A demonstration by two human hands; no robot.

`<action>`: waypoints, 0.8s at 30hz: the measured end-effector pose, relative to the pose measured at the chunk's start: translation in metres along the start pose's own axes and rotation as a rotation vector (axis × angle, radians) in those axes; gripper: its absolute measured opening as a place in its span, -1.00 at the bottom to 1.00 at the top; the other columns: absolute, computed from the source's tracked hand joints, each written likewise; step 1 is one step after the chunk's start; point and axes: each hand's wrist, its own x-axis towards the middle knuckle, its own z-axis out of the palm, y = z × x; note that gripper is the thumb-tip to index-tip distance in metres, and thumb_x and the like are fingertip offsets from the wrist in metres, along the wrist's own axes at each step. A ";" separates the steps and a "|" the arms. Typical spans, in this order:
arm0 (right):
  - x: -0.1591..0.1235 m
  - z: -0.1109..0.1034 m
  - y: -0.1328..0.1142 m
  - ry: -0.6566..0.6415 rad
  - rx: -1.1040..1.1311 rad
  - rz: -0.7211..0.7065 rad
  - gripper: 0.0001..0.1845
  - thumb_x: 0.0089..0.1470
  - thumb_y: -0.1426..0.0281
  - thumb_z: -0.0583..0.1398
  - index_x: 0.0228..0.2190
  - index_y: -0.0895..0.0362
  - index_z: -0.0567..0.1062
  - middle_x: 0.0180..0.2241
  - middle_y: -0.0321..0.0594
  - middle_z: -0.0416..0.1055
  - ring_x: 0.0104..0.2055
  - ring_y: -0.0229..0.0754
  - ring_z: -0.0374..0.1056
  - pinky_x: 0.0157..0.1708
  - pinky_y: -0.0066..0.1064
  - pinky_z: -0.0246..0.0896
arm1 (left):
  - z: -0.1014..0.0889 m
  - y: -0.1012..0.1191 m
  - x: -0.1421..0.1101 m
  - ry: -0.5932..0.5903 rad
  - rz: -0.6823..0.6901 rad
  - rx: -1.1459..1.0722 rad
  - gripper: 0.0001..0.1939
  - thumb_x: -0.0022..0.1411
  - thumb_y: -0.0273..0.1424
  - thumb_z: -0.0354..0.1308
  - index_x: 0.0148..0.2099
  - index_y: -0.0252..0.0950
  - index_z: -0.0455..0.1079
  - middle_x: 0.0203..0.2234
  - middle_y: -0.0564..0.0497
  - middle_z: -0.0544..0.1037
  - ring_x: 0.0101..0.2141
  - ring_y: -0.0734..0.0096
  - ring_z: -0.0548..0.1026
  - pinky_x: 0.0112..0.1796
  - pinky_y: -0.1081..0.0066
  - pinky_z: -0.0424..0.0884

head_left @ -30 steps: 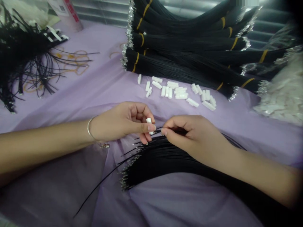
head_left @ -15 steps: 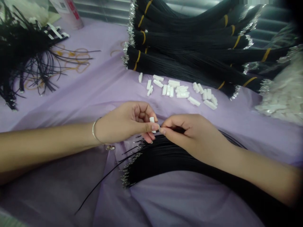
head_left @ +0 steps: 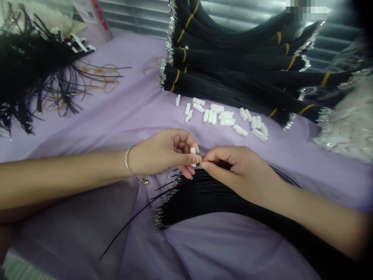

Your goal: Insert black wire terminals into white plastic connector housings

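My left hand [head_left: 166, 153] pinches a small white plastic connector [head_left: 192, 151] between thumb and fingers. My right hand [head_left: 236, 171] pinches the end of a thin black wire, and its fingertips touch the left hand's at the connector. Both hands hover just above a loose fan of black wires with metal terminals [head_left: 186, 198] lying on the purple cloth [head_left: 122, 112]. The wire end between the fingertips is mostly hidden.
Several loose white connectors [head_left: 224, 116] lie behind the hands. Bundles of black wires tied with yellow bands [head_left: 233, 77] are stacked at the back. Finished black wires [head_left: 32, 74] and rubber bands [head_left: 101, 77] lie far left. A bag of white parts [head_left: 346, 124] sits right.
My right hand's fingertips have closed the small gap to the left hand and now meet it at the connector. The view has shifted slightly, so everything sits a little lower and to the right.
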 end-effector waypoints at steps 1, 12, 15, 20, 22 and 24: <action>-0.002 -0.001 0.000 -0.013 -0.013 -0.006 -0.75 0.14 0.39 0.04 -0.46 0.12 0.47 -0.53 -0.35 0.37 -0.50 -0.35 0.23 -0.54 -0.53 0.09 | -0.001 0.001 0.000 -0.019 -0.001 -0.014 -0.87 0.08 -0.57 0.16 -0.37 -0.39 0.23 -0.62 0.09 0.48 -0.57 0.54 0.51 -0.49 0.55 0.48; -0.011 0.051 -0.065 0.051 -0.393 -0.764 -0.71 0.11 0.47 -0.02 -0.48 0.15 0.47 -0.42 -0.18 0.40 -0.42 -0.19 0.22 -0.37 -0.32 0.24 | -0.010 -0.001 0.003 -0.005 0.054 -0.239 -0.91 0.11 -0.59 0.13 -0.30 -0.40 0.29 -0.56 0.11 0.43 -0.52 0.64 0.47 -0.45 0.63 0.42; 0.003 0.089 -0.078 -0.006 -0.408 -0.816 -0.71 0.05 0.49 0.01 -0.47 0.04 0.51 -0.36 -0.33 0.45 -0.37 -0.25 0.24 -0.37 -0.41 0.25 | -0.010 -0.001 0.002 0.001 0.061 -0.206 -0.90 0.11 -0.58 0.14 -0.30 -0.40 0.28 -0.55 0.11 0.42 -0.51 0.64 0.46 -0.45 0.63 0.42; 0.014 0.105 -0.083 0.008 -0.394 -0.846 -0.75 -0.03 0.41 0.06 -0.53 0.01 0.52 -0.44 -0.30 0.48 -0.44 -0.25 0.29 -0.48 -0.39 0.22 | -0.012 -0.001 0.001 -0.028 0.060 -0.198 -0.90 0.13 -0.57 0.13 -0.27 -0.40 0.28 -0.52 0.09 0.41 -0.48 0.63 0.47 -0.44 0.63 0.44; 0.012 0.091 -0.082 0.038 -0.426 -0.855 -0.70 0.05 0.49 -0.02 -0.37 0.14 0.51 -0.43 -0.27 0.46 -0.42 -0.27 0.28 -0.42 -0.40 0.22 | -0.012 -0.001 0.001 -0.027 0.056 -0.191 -0.91 0.13 -0.55 0.13 -0.28 -0.41 0.28 -0.53 0.09 0.41 -0.49 0.63 0.46 -0.44 0.63 0.43; 0.010 0.072 -0.078 0.035 -0.399 -0.829 -0.62 0.08 0.53 -0.11 -0.33 0.16 0.48 -0.44 -0.28 0.43 -0.43 -0.27 0.24 -0.44 -0.38 0.18 | -0.012 0.000 0.001 -0.020 0.052 -0.187 -0.91 0.14 -0.55 0.13 -0.29 -0.41 0.27 -0.55 0.09 0.41 -0.50 0.63 0.45 -0.45 0.63 0.43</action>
